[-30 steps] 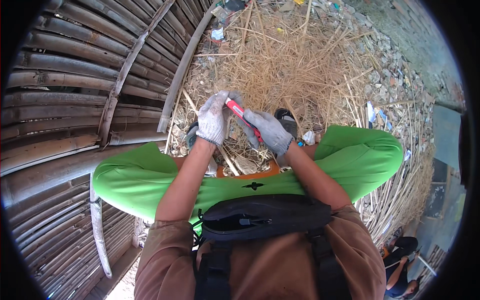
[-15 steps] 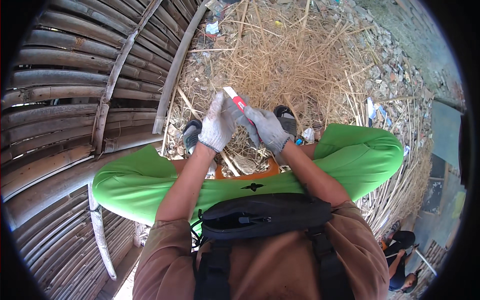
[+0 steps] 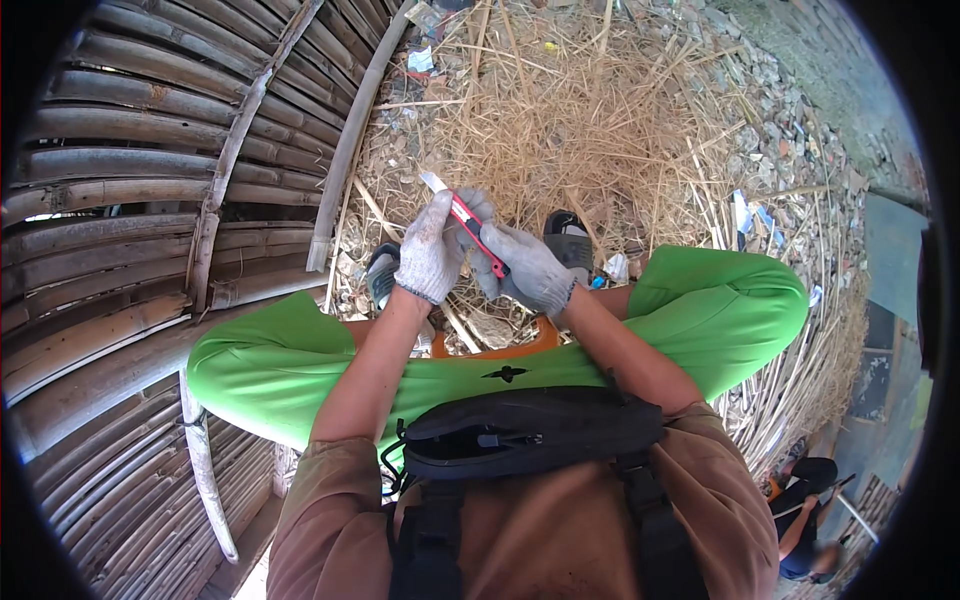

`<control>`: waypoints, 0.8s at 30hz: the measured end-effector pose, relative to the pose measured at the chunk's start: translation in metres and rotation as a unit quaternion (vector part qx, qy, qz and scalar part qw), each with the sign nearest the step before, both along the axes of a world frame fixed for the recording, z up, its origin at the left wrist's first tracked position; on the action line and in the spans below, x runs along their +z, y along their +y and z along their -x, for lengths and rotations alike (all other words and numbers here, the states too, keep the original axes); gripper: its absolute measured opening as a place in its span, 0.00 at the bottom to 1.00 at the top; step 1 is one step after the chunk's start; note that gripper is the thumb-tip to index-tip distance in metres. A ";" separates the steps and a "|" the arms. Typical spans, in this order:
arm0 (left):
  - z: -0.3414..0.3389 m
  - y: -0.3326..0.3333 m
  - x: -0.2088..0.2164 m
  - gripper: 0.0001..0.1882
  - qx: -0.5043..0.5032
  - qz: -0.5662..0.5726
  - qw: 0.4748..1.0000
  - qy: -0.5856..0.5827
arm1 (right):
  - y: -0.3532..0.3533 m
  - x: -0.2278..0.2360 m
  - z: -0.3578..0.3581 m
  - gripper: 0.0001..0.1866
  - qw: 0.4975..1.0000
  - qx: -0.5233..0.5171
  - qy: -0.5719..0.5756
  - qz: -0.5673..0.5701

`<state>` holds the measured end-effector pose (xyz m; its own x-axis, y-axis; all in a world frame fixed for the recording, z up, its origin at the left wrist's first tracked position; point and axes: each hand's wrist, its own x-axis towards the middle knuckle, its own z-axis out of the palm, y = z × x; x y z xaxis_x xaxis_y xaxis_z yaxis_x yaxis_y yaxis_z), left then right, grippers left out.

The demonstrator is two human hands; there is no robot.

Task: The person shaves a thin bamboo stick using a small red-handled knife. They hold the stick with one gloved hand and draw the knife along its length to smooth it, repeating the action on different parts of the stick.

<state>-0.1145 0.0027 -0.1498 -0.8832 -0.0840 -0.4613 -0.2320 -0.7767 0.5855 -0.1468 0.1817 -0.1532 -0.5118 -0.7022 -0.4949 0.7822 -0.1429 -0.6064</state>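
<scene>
A red utility knife with its pale blade extended slants between my two gloved hands, the blade tip pointing up and left. My left hand, in a whitish knit glove with dark smudges, pinches the knife near the blade end. The lower part of the handle lies against the fingers of my right hand, gloved the same way, whose thumb rests along the handle. Some of the fingers behind the knife are hidden. Both hands are above the ground between my knees.
Loose straw covers rubble ahead of my sandalled feet. A split-bamboo wall rises on the left. An orange seat shows under me, and a black waist bag lies across my lap. Another person holds a long stick at lower right.
The knife has shifted slightly down and left, showing more of its red handle. My left thumb now presses near the blade end, and my right hand has turned, its thumb along the handle.
</scene>
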 end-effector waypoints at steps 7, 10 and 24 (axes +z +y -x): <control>-0.009 -0.001 -0.019 0.31 -0.100 -0.170 0.973 0.120 | -0.003 -0.009 -0.007 0.26 0.999 -0.014 -0.022 -0.018; -0.010 0.003 -0.002 0.29 -0.144 -0.078 0.982 0.096 | -0.007 0.006 -0.006 0.26 0.999 -0.025 -0.018 -0.044; -0.011 0.006 -0.012 0.31 -0.102 -0.099 0.985 0.093 | -0.003 0.001 -0.002 0.30 0.993 0.036 0.104 -0.048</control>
